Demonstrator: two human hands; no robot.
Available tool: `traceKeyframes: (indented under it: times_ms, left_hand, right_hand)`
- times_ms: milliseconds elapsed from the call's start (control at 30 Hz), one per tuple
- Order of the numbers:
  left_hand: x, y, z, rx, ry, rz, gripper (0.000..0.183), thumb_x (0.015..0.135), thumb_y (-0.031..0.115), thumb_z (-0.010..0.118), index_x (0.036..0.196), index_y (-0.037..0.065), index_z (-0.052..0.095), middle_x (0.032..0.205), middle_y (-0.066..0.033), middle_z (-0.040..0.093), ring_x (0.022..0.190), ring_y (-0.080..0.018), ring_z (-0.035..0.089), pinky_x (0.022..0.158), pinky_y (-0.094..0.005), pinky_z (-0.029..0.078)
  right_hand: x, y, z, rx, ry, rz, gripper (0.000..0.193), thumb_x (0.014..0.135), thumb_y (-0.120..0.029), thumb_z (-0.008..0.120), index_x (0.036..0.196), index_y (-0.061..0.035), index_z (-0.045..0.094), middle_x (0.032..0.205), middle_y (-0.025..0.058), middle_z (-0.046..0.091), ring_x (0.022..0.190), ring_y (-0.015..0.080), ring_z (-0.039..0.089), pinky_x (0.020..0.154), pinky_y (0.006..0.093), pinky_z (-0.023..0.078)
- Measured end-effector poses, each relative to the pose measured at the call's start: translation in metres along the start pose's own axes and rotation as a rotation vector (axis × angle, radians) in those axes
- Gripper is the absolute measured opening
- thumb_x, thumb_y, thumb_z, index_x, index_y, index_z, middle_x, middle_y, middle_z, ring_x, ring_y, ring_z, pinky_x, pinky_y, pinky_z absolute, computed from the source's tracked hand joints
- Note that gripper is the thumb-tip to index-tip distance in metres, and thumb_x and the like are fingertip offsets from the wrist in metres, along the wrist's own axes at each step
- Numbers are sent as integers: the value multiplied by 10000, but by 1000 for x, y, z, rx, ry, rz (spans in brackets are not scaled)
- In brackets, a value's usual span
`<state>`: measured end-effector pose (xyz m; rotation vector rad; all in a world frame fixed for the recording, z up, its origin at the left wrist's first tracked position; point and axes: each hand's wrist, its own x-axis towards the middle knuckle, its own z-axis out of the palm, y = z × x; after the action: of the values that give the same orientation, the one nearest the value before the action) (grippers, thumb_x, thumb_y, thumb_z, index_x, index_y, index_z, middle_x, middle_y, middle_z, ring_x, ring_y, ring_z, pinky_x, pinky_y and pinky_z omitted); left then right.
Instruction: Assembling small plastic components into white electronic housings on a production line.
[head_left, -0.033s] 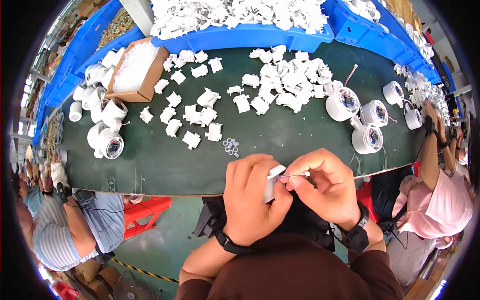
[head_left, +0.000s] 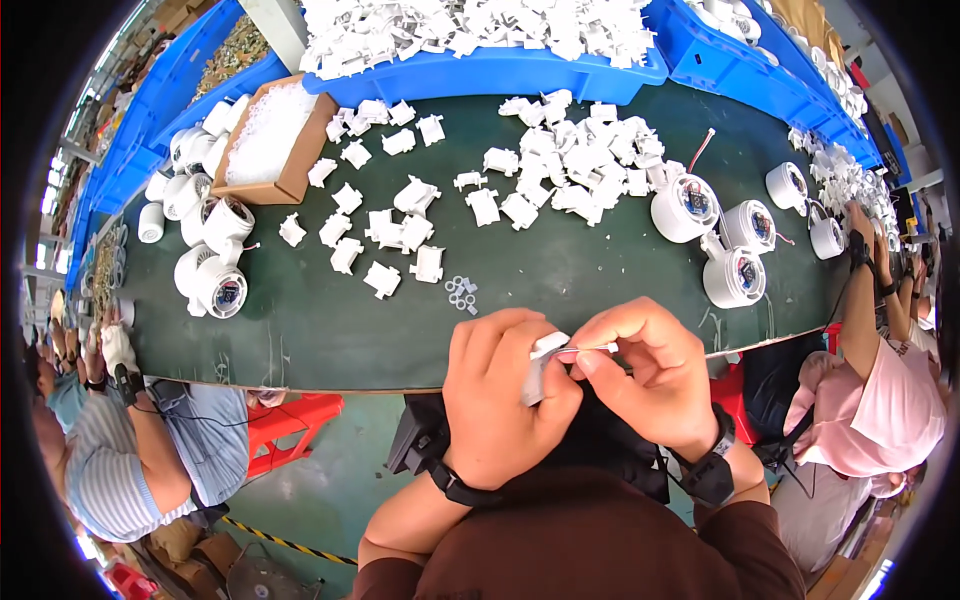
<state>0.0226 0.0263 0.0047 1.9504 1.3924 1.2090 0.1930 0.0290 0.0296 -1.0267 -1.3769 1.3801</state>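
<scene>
Over the table's near edge my left hand [head_left: 508,400] is closed round a white plastic part [head_left: 541,368], most of it hidden by the fingers. From that part a thin red and white cable [head_left: 570,352] runs to the right. My right hand [head_left: 650,375] pinches the cable between thumb and forefinger, and its small white connector [head_left: 612,347] sticks out past the fingertips. On the table just beyond my left hand lie several small translucent rings [head_left: 461,294]. Loose white plastic brackets [head_left: 428,263] are scattered farther off.
A blue bin [head_left: 600,75] heaped with white parts stands at the back. Left are a cardboard box [head_left: 290,170] and white round housings [head_left: 222,288]; more housings with circuit boards [head_left: 735,278] stand right. Co-workers sit on both sides, one near a red stool [head_left: 285,430].
My left hand and the white part have shifted very slightly left and tilted. A little more red cable shows between the hands; my right hand keeps its pinch.
</scene>
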Motion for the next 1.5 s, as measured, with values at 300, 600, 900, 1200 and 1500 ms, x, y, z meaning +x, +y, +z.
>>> traceKeyframes:
  times_ms: [300,600,900,1200,1500]
  left_hand:
    - [1,-8,-5,-87,31,-1,113,883,40,597,975,7,655,1039,-135,688,914,-306,624,803,-393,506]
    - [-1,-16,-18,-150,-3,1,98,929,83,596,962,4,642,1016,-137,687,917,-301,604,842,-381,478]
    - [-1,-14,-17,-144,29,-2,75,916,53,603,956,8,648,998,-129,694,909,-291,613,847,-374,488]
    - [-4,-25,-17,-256,62,-22,86,928,61,618,987,9,654,1077,-143,706,927,-298,627,842,-374,494]
    - [-3,-16,-21,-303,-62,-50,136,973,104,598,1003,2,683,1121,-161,708,963,-243,651,854,-341,510]
  right_hand:
    - [3,16,22,304,85,210,83,1000,-9,626,1079,-22,605,946,9,638,811,45,575,684,224,461]
    - [29,2,-6,-33,-82,141,93,1004,-80,654,1072,-18,637,946,8,649,785,58,579,662,234,464]
    - [95,26,-33,-1091,160,-444,308,866,-58,751,1158,-72,658,1113,146,682,820,300,664,708,391,542]
    - [61,13,-25,-491,99,-128,157,914,18,683,1066,-24,677,946,-5,660,818,60,587,745,236,471]
    - [21,21,-6,50,-168,275,90,991,22,636,1077,-7,629,1019,8,657,953,78,646,835,260,563]
